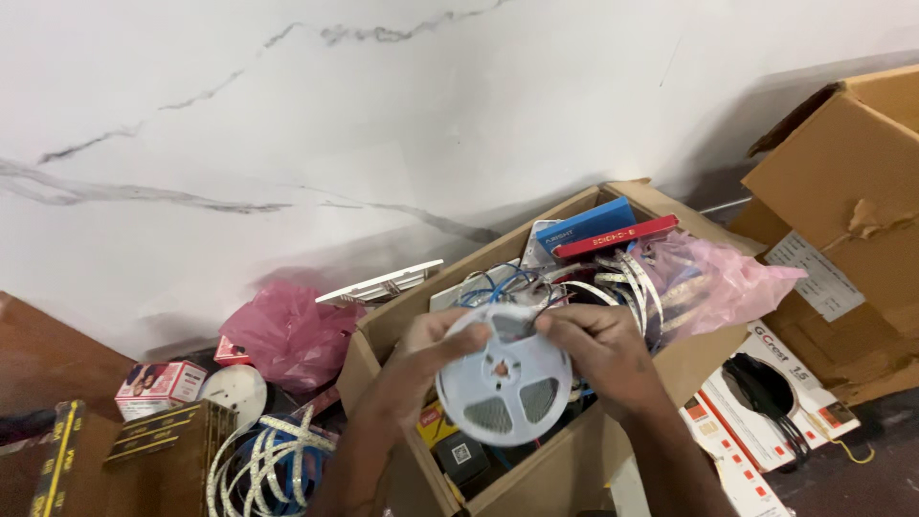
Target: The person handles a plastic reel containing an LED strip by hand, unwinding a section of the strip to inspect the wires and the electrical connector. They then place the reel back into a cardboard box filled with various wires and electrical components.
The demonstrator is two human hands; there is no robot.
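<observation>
Two hands grip a round white reel [504,375].

A round white plastic reel [504,375], wound with pale strip and showing three spoke openings, stood upright, face to the camera, over an open cardboard box [536,474].

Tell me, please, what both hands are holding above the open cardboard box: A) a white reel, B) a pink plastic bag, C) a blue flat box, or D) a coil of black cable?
A: the left hand and right hand grip the top edge of a round white reel with a spoked hub, over the open cardboard box.
</observation>
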